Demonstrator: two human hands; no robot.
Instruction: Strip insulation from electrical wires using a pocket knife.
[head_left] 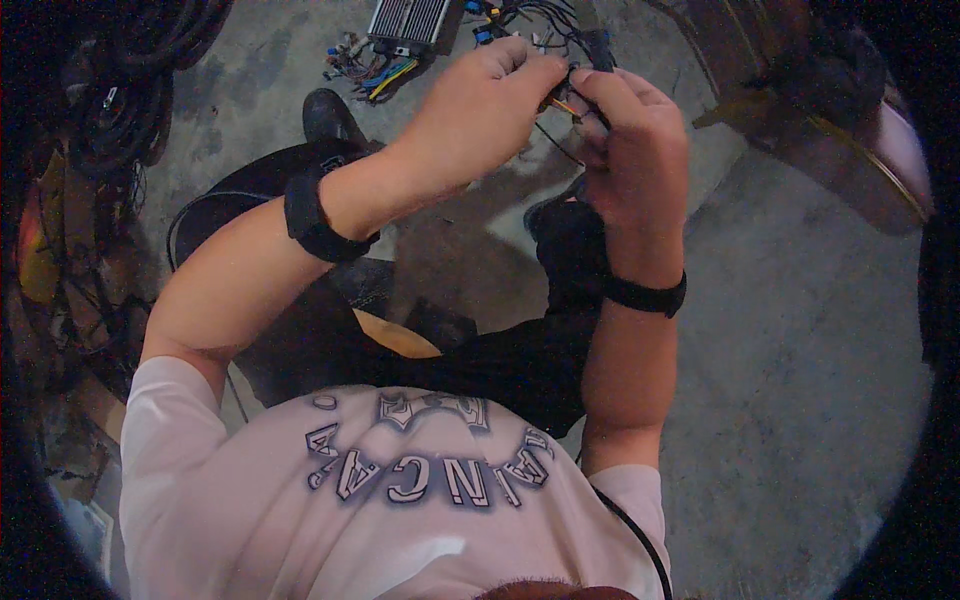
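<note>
Dim light, grey stained concrete floor (790, 390), dark coils (112, 105) at upper left, brown clutter (55, 330) along the left edge

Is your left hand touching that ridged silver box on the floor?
Apart. The head view shows a strip of grey floor between the left hand and the ridged silver box.

We wear black wristbands (315, 225), black trousers (510, 365) and a pale pink shirt (330, 555) with grey-shadowed lettering (470, 487), amid an orange wire (567, 107), silver, dark-striped box (408, 20), blue and yellow wires (395, 80) and mottled grey floor (790, 350).
</note>
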